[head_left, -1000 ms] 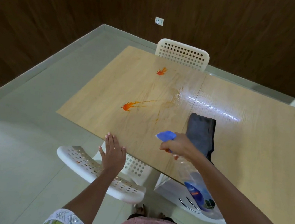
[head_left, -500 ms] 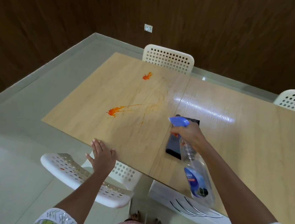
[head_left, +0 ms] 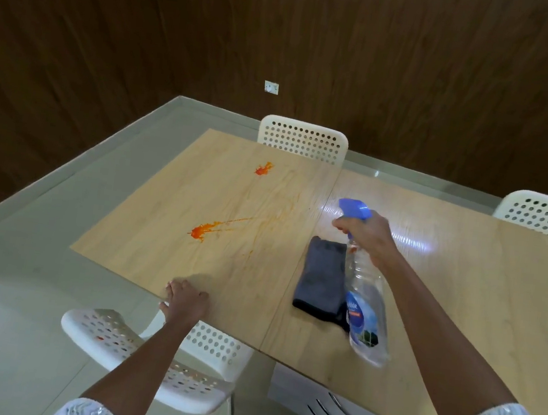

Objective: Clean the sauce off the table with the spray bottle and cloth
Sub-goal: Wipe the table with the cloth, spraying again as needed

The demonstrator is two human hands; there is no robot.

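**Bottle aimed, cloth waiting beside it**

A dark wood-panelled room holds a long pale wooden surface (head_left: 461,299) with white perforated chairs around it, one (head_left: 303,138) at the far edge and another (head_left: 151,354) pulled out on the near side. Two orange patches of sauce mark the left half: a large splat (head_left: 201,231) with a thin streak running off to the right, and a smaller spot (head_left: 262,170) farther back. Faint smears lie between them.

The right hand (head_left: 367,234) holds the spray bottle (head_left: 365,308) up off the surface, fingers wrapped round its neck just under the blue trigger head (head_left: 355,208). The nozzle points left, toward the sauce, which suggests the bottle is lifted for spraying rather than for carrying. Its clear body hangs tilted back toward the person.

The grey cloth (head_left: 322,278) lies folded on the surface, just beside the bottle and partly behind it in the view. It sits well to the right of the stains, so it probably stays dry and within easy reach for wiping once the liquid is down.

The left hand (head_left: 185,300) rests on the near edge of the surface, fingers lightly curled over it and holding nothing, likely as a brace while the person leans forward.
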